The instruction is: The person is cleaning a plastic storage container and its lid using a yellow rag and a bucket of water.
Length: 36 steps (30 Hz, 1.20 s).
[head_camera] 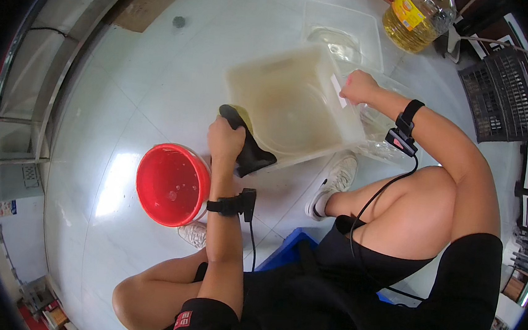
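My left hand (229,139) grips a black cloth (248,152) with a yellowish part behind it, at the near left rim of a large translucent plastic bin (292,102). The bin is tilted, and its inside looks stained brownish. My right hand (359,88) is closed on the bin's right rim, beside a white label. Just left of my left forearm stands a red bucket (169,185) with water and a few bubbles in it.
Clear plastic containers (344,29) lie behind and right of the bin. An oil jug (412,23) and a black plastic crate (499,97) stand at the right. Cardboard (141,9), a grey scouring pad (178,22) and a metal shelf frame (75,57) are at the left.
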Tool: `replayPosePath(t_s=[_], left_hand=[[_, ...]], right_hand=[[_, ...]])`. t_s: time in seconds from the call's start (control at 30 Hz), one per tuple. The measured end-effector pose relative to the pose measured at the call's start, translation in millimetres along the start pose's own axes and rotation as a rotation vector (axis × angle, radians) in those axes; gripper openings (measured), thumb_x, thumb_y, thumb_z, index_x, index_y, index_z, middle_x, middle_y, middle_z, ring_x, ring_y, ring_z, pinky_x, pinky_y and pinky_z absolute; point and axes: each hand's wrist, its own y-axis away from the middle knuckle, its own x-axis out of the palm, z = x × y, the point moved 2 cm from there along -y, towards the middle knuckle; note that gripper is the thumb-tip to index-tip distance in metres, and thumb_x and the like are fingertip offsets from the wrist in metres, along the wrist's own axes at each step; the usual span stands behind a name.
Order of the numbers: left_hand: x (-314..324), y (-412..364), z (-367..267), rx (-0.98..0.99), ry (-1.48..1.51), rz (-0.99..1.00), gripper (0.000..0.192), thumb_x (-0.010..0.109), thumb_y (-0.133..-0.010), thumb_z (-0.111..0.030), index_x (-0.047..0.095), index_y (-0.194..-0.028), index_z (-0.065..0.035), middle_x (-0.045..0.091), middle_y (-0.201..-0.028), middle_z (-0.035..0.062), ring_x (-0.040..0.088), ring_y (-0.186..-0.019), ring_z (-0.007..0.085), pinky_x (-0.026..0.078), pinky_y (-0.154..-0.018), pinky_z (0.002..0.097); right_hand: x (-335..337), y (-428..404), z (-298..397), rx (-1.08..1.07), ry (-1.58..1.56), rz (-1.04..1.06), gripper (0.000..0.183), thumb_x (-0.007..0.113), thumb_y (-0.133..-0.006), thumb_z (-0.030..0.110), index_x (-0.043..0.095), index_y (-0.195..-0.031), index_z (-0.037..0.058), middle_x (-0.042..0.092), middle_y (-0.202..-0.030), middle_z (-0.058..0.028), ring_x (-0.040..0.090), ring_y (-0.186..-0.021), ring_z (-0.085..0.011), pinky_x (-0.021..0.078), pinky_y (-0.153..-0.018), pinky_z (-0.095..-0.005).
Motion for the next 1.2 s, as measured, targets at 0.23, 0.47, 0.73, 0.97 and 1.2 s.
replayPosePath(t_s=[0.23,0.47,0.73,0.97,1.2], left_hand=[[-9,4,2,-0.024,-0.062,-0.075,0.034,0.065,-0.075,-0.019,0.056,-0.095,0.006,0.065,-0.091,0.0282,0.061,-0.088,0.0466,0.05,-0.077,0.0506],[-23,3,16,-0.024,0.012,0.01,0.035,0.066,-0.072,-0.02,0.059,-0.091,0.0084,0.064,-0.091,0.0309,0.061,-0.09,0.0475,0.05,-0.079,0.0495],[-28,8,20,-0.095,-0.054,-0.02,0.035,0.067,-0.07,-0.022,0.062,-0.087,0.0086,0.065,-0.089,0.0303,0.062,-0.088,0.0472,0.051,-0.079,0.0485],[-35,11,20,-0.07,0.022,-0.051,0.035,0.071,-0.068,-0.021,0.063,-0.084,0.0085,0.065,-0.087,0.0299,0.063,-0.087,0.0459,0.051,-0.076,0.0478],[-20,2,43,-0.118,0.232,-0.008,0.038,0.072,-0.068,-0.024,0.062,-0.082,0.0099,0.065,-0.082,0.0293,0.064,-0.083,0.0449,0.051,-0.073,0.0464]], right_hand=[[10,0,14,-0.034,-0.173,0.053,0.019,0.07,-0.068,0.02,0.061,-0.063,0.004,0.064,-0.059,-0.008,0.063,-0.053,-0.0204,0.0504,-0.054,-0.0336],[9,6,22,-0.033,-0.283,0.126,0.016,0.068,-0.071,0.02,0.067,-0.067,0.0037,0.067,-0.062,-0.0068,0.063,-0.051,-0.0164,0.0532,-0.055,-0.0302],[8,8,35,-0.043,-0.257,0.181,0.014,0.07,-0.071,0.009,0.059,-0.066,0.0023,0.063,-0.062,-0.0086,0.06,-0.05,-0.0163,0.0502,-0.049,-0.0291],[11,11,34,-0.049,-0.37,0.15,0.01,0.068,-0.07,0.008,0.061,-0.068,0.0013,0.062,-0.064,-0.0091,0.063,-0.054,-0.0187,0.0529,-0.052,-0.0317],[7,12,34,0.002,-0.52,0.227,0.023,0.071,-0.072,0.002,0.05,-0.064,0.0046,0.059,-0.068,-0.0079,0.06,-0.057,-0.0179,0.0545,-0.053,-0.0326]])
